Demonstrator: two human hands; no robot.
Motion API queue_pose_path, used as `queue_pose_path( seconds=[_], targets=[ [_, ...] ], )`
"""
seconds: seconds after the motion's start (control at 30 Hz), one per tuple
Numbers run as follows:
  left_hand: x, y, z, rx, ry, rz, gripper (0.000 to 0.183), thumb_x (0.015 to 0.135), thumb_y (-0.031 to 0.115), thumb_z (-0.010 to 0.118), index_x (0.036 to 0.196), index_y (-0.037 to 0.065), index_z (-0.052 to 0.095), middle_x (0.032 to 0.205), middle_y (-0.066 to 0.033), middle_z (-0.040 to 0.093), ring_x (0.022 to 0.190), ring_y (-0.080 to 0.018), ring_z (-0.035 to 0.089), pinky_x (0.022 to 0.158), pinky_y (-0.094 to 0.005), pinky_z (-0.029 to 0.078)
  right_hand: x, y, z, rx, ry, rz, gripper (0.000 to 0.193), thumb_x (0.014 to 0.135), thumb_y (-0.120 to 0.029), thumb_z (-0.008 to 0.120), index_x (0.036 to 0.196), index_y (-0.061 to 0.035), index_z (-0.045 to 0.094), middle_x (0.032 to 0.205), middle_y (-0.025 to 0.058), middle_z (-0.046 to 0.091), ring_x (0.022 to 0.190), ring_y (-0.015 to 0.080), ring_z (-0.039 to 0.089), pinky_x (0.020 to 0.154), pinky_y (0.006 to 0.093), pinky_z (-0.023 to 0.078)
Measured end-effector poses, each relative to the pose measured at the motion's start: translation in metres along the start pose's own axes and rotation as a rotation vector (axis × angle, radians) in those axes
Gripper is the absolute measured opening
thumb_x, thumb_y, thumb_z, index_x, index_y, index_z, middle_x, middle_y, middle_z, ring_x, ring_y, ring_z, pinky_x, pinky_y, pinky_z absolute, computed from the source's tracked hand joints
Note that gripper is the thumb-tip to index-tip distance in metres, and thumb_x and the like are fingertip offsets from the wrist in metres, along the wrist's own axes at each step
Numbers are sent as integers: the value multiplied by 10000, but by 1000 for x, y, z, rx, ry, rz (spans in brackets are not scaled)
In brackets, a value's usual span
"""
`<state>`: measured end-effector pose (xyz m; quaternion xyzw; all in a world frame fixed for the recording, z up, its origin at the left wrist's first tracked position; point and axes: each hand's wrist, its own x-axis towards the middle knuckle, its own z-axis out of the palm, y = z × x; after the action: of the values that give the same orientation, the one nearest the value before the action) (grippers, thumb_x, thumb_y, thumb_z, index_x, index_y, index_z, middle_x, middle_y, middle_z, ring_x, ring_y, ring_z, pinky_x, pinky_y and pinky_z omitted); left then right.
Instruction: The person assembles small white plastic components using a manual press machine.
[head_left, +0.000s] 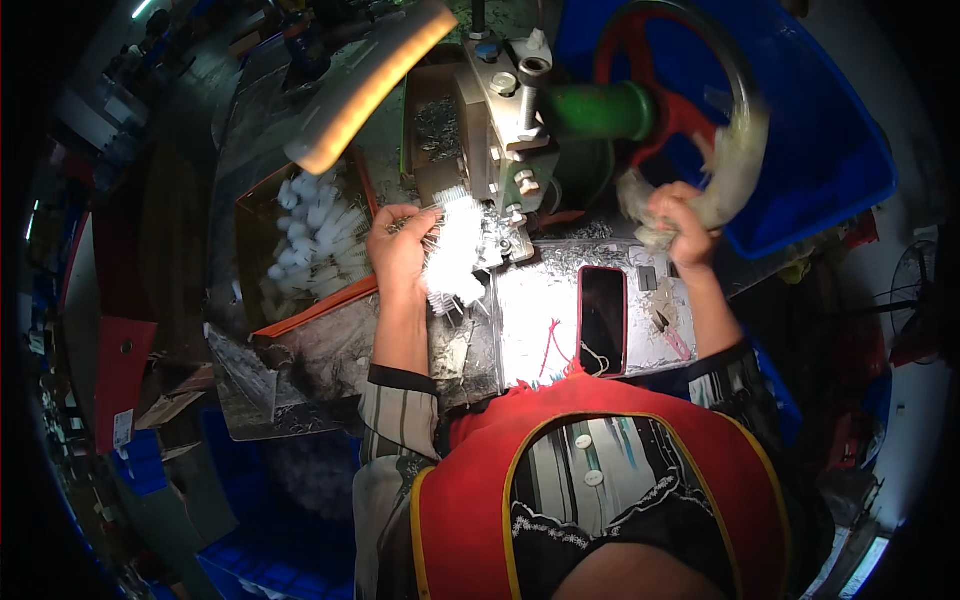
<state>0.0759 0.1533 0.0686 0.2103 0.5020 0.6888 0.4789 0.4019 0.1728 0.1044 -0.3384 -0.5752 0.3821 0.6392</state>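
My left hand (400, 255), just left of the middle of the frame, is pinching: thumb and fingers close on the left edge of a bristly white piece (458, 245), with thin strands showing by my thumb. The white piece lies at the centre, right at the lower left of the press (505, 100); glare washes it out, so I cannot tell whether it touches the metal.

My right hand (685, 225), right of centre, has its fingers curled over the lower rim of the wheel (680, 112), where pale wrapping (742, 165) covers the rim. The wheel is red at the hub and spokes, and a green shaft (605, 110) joins it to the press.

Left of my left hand sits a box (315, 308) with an orange edge, holding white pieces (315, 225) with rounded ends. Above my left hand, a tray (410, 90) holds small metal bits (437, 125), and a lit lamp (370, 90) slants across the upper left. A blue bin (830, 180) fills the upper right, behind the wheel.

Below the press, a pale board (530, 320) carries a dark phone (602, 320) with a red edge; pink-handled snips (675, 340) lie to the phone's right, and red string (548, 350) to its left. My red apron (460, 500) fills the bottom.
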Motion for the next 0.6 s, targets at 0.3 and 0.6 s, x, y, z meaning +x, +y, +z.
queue_pose_path(
  seconds=[0.3,0.6],
  targets=[
    [4,-22,-18,-233,-14,-10,190,734,-80,641,820,38,518,872,-172,650,673,-189,624,587,-314,557,38,-68,12,-41,22,420,269,749,-87,528,497,-70,432,456,40,405,439,166,476,492,279,405],
    [1,-19,-5,-187,94,39,206,720,-75,667,809,34,516,752,-119,619,594,-159,595,503,-276,509,70,-97,20,10,-93,395,230,770,-136,615,587,-72,490,440,16,428,336,146,429,386,287,391]
  ],
)
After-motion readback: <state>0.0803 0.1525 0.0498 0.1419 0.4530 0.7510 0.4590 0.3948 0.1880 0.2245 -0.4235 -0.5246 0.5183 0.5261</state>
